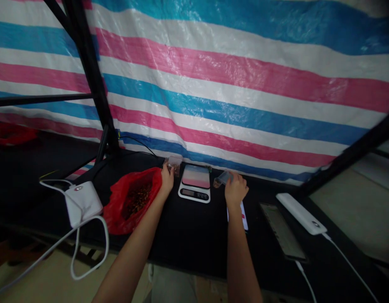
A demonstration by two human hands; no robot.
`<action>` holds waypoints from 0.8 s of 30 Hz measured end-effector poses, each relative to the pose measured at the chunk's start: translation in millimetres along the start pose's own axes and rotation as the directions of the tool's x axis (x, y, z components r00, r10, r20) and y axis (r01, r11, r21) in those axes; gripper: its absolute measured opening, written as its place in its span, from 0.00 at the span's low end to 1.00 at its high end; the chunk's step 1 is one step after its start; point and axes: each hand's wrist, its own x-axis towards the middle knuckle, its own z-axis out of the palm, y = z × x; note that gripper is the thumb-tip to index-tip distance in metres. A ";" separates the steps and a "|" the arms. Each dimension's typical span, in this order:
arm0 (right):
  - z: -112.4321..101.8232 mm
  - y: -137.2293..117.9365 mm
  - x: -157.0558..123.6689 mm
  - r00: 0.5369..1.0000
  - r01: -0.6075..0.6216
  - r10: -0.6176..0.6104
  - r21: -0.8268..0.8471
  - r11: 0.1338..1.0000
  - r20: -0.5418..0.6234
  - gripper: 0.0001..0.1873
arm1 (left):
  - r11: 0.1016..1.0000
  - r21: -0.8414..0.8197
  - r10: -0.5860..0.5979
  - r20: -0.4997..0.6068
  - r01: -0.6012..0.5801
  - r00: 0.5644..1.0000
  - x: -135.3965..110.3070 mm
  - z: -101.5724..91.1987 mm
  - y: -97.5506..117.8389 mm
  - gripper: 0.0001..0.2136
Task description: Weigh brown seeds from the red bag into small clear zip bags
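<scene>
My left hand (167, 179) is closed on a small clear bag (174, 164) with brown pieces in it, held just left of a white digital kitchen scale (196, 182) on the black table (188, 235). My right hand (235, 189) is closed around a small clear plastic item (221, 179) just right of the scale. A red plastic bag (133, 200) lies open left of my left forearm, with brown pieces inside. Nothing rests on the scale's shiny platform.
A white device (83, 203) with a looping white cable sits at the table's left edge. A white power bank (301, 213) and a dark phone (282, 235) lie on the right. A white card (243, 214) lies under my right wrist. A striped tarp hangs behind.
</scene>
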 end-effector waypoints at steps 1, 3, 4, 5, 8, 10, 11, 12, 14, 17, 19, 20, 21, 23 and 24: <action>3.1 4.0 0.2 0.999 0.024 -0.022 -0.085 0.996 0.032 0.19 | 0.999 0.042 -0.007 0.004 0.007 1.000 3.4 1.4 -5.3 0.11; 9.8 8.9 -0.2 0.994 0.067 -0.048 -0.196 0.978 0.099 0.19 | 0.996 0.087 -0.011 0.007 0.010 1.000 6.0 4.9 -12.7 0.11; 13.0 9.8 -0.6 0.990 0.092 -0.063 -0.231 0.969 0.130 0.19 | 0.995 0.096 -0.007 0.006 0.007 1.000 5.8 6.6 -14.8 0.11; 15.7 9.8 -1.0 0.984 0.124 -0.086 -0.256 0.959 0.156 0.18 | 0.995 0.100 -0.004 0.003 0.004 1.000 5.0 7.9 -16.1 0.11; 21.0 7.1 -2.6 0.965 0.224 -0.168 -0.304 0.926 0.199 0.15 | 0.988 0.152 0.031 -0.025 -0.027 0.999 1.2 9.4 -15.6 0.16; 22.4 4.8 -4.0 0.957 0.258 -0.189 -0.339 0.905 0.221 0.14 | 0.971 0.225 0.094 -0.048 -0.081 0.994 -1.4 8.6 -13.2 0.19; 22.7 3.9 -4.7 0.955 0.261 -0.184 -0.358 0.896 0.235 0.14 | 0.955 0.270 0.142 -0.051 -0.123 0.989 -2.7 7.8 -11.8 0.19; 22.8 3.2 -5.4 0.953 0.260 -0.174 -0.375 0.890 0.249 0.14 | 0.934 0.313 0.196 -0.042 -0.173 0.980 -3.9 6.9 -10.4 0.18; 22.5 2.0 -6.5 0.948 0.262 -0.159 -0.395 0.881 0.274 0.14 | 0.885 0.376 0.296 0.002 -0.275 0.955 -6.4 5.0 -8.4 0.15; 21.6 0.2 -6.8 0.945 0.264 -0.150 -0.405 0.875 0.292 0.14 | 0.841 0.405 0.364 0.068 -0.359 0.929 -9.0 3.6 -7.5 0.11; 21.1 -1.2 -6.3 0.943 0.263 -0.144 -0.406 0.875 0.300 0.14 | 0.845 0.394 0.358 0.084 -0.361 0.930 -9.7 3.6 -7.7 0.09; 20.9 -2.0 -6.0 0.942 0.261 -0.138 -0.408 0.875 0.306 0.15 | 0.851 0.385 0.351 0.086 -0.356 0.932 -9.8 3.8 -7.9 0.09; 20.7 -2.8 -5.7 0.941 0.257 -0.131 -0.411 0.874 0.312 0.16 | 0.858 0.376 0.344 0.087 -0.351 0.935 -9.7 3.9 -7.9 0.08; 20.4 -4.6 -5.5 0.943 0.247 -0.114 -0.428 0.869 0.311 0.16 | 0.868 0.359 0.335 0.088 -0.343 0.938 -9.6 3.9 -7.5 0.08; 20.2 -5.5 -5.5 0.946 0.242 -0.111 -0.437 0.866 0.304 0.16 | 0.870 0.353 0.333 0.089 -0.343 0.939 -9.6 3.8 -7.2 0.08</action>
